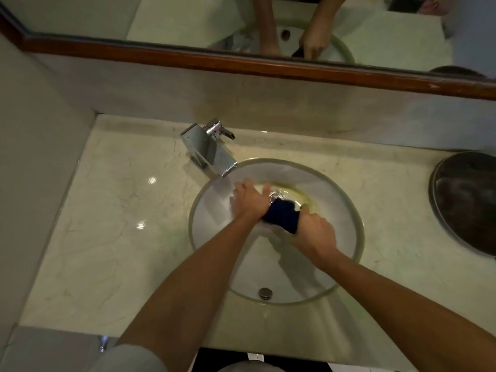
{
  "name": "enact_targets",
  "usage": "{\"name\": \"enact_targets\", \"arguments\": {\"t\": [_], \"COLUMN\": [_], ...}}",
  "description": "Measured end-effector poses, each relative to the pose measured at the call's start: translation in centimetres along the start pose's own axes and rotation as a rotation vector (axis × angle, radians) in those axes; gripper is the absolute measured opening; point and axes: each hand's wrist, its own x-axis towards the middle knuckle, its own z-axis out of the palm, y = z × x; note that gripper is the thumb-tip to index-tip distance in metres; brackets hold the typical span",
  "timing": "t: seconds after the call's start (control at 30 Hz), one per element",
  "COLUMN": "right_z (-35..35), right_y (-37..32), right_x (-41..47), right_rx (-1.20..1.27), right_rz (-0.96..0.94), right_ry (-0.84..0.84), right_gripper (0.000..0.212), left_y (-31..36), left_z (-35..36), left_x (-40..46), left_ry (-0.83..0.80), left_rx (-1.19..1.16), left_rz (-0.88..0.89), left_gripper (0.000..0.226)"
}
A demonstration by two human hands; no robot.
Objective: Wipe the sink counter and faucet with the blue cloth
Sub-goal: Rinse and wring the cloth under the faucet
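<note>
Dim yellowish light, glare spots on counter [112, 210], soft motion blur, wide-angle bowing at edges

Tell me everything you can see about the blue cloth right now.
The blue cloth is dark navy, looks like soft fabric, and is bunched into a tight roll rather than spread flat. It is held over the glass basin, below and right of the faucet. Both hands grip it: the left hand at its upper left end, the right hand at its lower right end, as if wringing it. Only its middle part shows.
</note>
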Motion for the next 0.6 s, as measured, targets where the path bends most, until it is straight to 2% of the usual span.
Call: {"name": "enact_targets", "arguments": {"t": [0.07,0.13,0.2,0.27,0.37,0.47,0.6], "right_z": [-1.1,-1.7,-2.1,-2.6,-3.2,-3.7,-4.2], "right_y": [2.3,4.1,4.8,4.6,3.6,3.0,3.7], "right_x": [0.0,-0.5,-0.9,-1.7,-3.1,-4.3,-5.0], "right_rx": [0.137,0.243,0.323,0.343,0.364,0.556,0.733], "right_rz": [0.095,0.164,0.176,0.136,0.036,-0.008,-0.143], "right_ry": [0.118,0.206,0.271,0.339,0.374,0.370,0.409], "right_gripper": [0.051,0.061,0.071,0.073,0.078,0.080,0.065], "left_y": [-1.0,-1.5,-0.7,1.0,4.0,5.4,6.1], "left_z": [-1.5,-2.1,-1.7,-0.9,-0.3,-0.2,-1.3], "left_x": [-0.1,-1.8,-4.1,-6.1,-8.2,-9.0,-9.9], "left_ry": [0.007,-0.176,-0.379,-0.485,-0.511,-0.487,-0.497], "left_rx": [-0.317,-0.580,-0.739,-0.815,-0.947,-1.068,-1.133], "left_rz": [-0.172,-0.279,-0.266,-0.205,-0.161,-0.177,-0.071], "left_gripper": [0.074,0.074,0.072,0.062,0.056,0.061,0.049]}}
